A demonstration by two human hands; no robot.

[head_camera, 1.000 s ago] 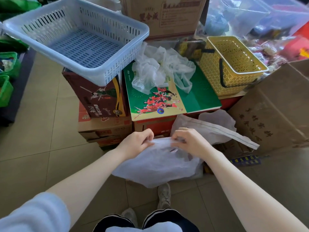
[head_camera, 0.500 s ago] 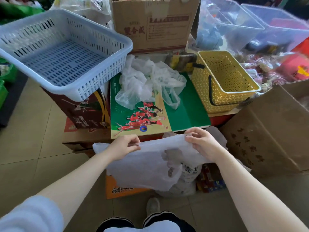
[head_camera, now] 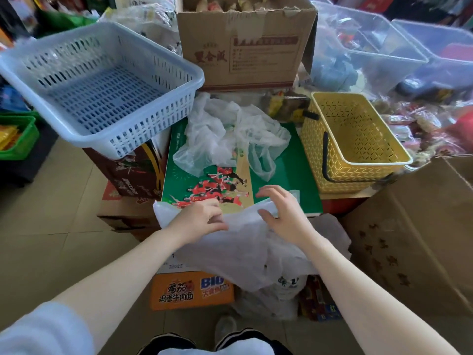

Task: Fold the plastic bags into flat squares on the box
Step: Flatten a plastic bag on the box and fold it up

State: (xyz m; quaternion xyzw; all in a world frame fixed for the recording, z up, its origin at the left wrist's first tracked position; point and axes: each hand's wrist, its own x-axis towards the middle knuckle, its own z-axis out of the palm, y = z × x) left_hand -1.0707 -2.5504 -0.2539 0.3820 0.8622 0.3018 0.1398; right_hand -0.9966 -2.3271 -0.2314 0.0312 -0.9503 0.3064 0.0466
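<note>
Translucent white plastic is seen draped over the near edge of a green printed box (head_camera: 289,170), where one plastic bag (head_camera: 245,247) is being spread, its lower part hanging down in front of the stacked cartons below. The bag's left end is gripped by the left hand (head_camera: 202,219), whose fingers are curled into the film at the box's front edge. The right hand (head_camera: 284,213) is held over the bag's upper edge with fingers spread and loosely bent, the thumb lying against the plastic; whether anything is actually pinched by it cannot be told. A loose heap of crumpled plastic bags (head_camera: 227,134) is piled farther back on the same box top, well apart from the hands. A pale blue slotted basket (head_camera: 102,88) is perched at a tilt on a dark brown carton (head_camera: 128,175) to the left, and a yellow basket (head_camera: 353,142) with a black handle is set just beside the box on the right. An open cardboard box (head_camera: 245,44) is stacked behind the heap, and a large brown carton (head_camera: 414,239) is seen at the right. An orange noodle carton (head_camera: 192,290) is visible below the hanging bag, on the tiled floor (head_camera: 51,226).
</note>
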